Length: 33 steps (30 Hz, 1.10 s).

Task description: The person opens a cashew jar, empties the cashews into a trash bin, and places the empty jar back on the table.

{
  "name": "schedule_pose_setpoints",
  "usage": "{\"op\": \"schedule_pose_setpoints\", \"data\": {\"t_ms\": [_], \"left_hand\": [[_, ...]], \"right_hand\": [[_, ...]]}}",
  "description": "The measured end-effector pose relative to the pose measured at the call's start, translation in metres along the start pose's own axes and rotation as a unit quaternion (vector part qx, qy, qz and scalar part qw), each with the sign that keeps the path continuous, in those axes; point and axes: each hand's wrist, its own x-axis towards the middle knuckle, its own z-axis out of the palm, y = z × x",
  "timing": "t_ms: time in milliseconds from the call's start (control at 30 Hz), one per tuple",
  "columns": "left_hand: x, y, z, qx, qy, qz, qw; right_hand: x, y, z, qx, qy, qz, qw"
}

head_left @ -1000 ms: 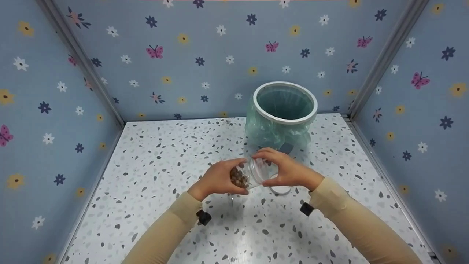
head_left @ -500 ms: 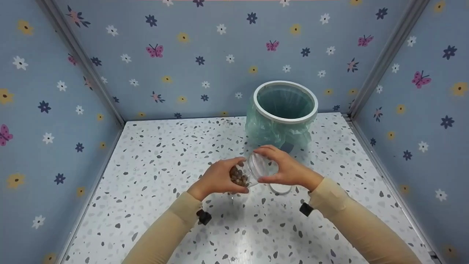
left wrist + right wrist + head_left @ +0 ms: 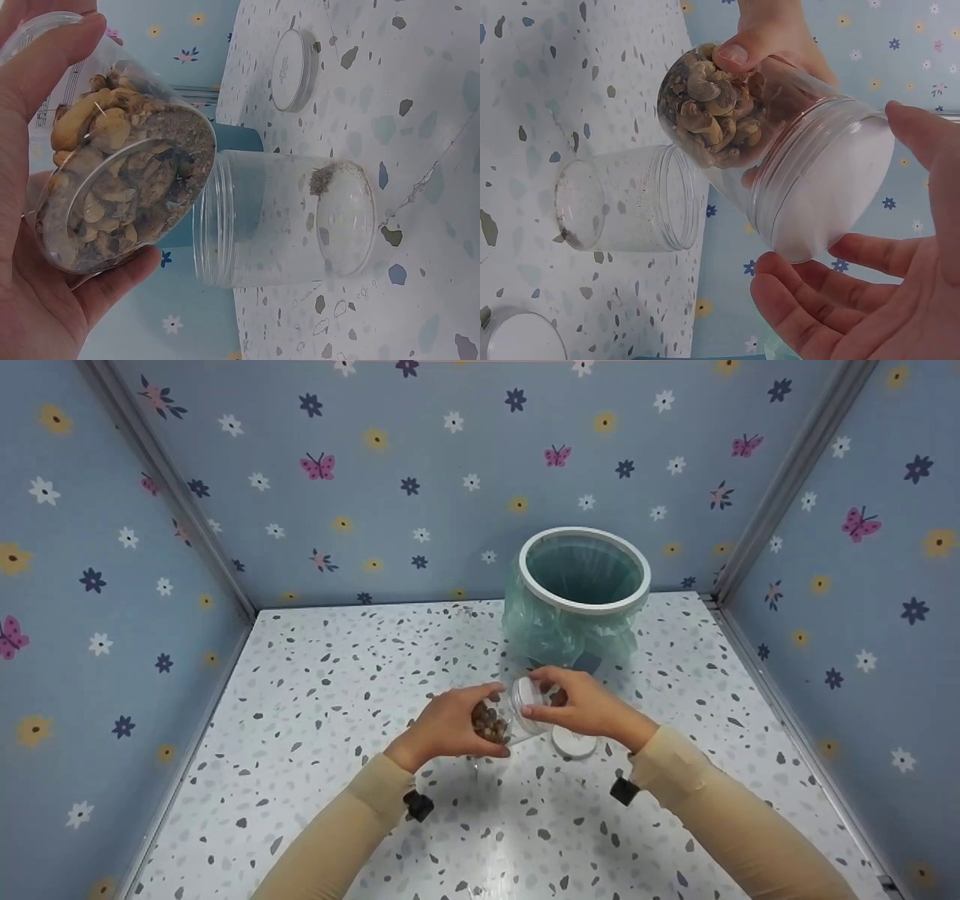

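My left hand (image 3: 452, 723) grips a clear jar (image 3: 124, 187) tilted on its side above the table. Brown, wrinkled curled pieces (image 3: 716, 116), with crumbs among them, lie toward its base. At the jar's mouth sits a white-faced screw lid (image 3: 840, 187). My right hand (image 3: 585, 706) holds that lid by its rim, thumb on one side and curled fingers on the other. A second clear jar (image 3: 292, 217) stands uncapped under the hands, with a little brown residue at its bottom. Nearby a loose white lid (image 3: 574, 742) lies flat.
Behind the hands stands a round bin (image 3: 577, 607) with a white rim and a green plastic liner. The speckled table (image 3: 337, 675) is enclosed at the back and sides by flower-patterned blue walls (image 3: 420, 457).
My right thumb and fingers have shifted round the lid, the thumb higher up its face, and more of the loose lid shows. The left hand and jar have hardly moved.
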Motion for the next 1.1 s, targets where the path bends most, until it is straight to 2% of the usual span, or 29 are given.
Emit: {"op": "schedule_pose_setpoints", "data": {"t_ms": [133, 367, 500, 733, 1100], "left_hand": [[-0.0001, -0.0001, 0.0, -0.001, -0.001, 0.002, 1.0], [-0.0012, -0.0004, 0.0011, -0.008, -0.003, 0.005, 0.9999], [-0.0018, -0.0008, 0.0018, 0.003, 0.001, 0.005, 1.0], [-0.0021, -0.0028, 0.0025, -0.006, -0.001, 0.001, 1.0], [-0.0029, -0.0031, 0.0017, -0.015, 0.005, -0.003, 0.9999]], "right_hand": [[-0.0005, 0.0008, -0.0012, 0.008, -0.009, -0.007, 0.9999], [-0.0018, 0.0025, -0.0034, 0.018, -0.016, -0.051, 0.9984], [-0.003, 0.0027, -0.0046, 0.006, -0.022, -0.084, 0.9962], [-0.0034, 0.0017, -0.0042, -0.019, -0.027, -0.129, 0.9911], [-0.0045, 0.0021, -0.003, -0.056, -0.037, -0.145, 0.9871]]}}
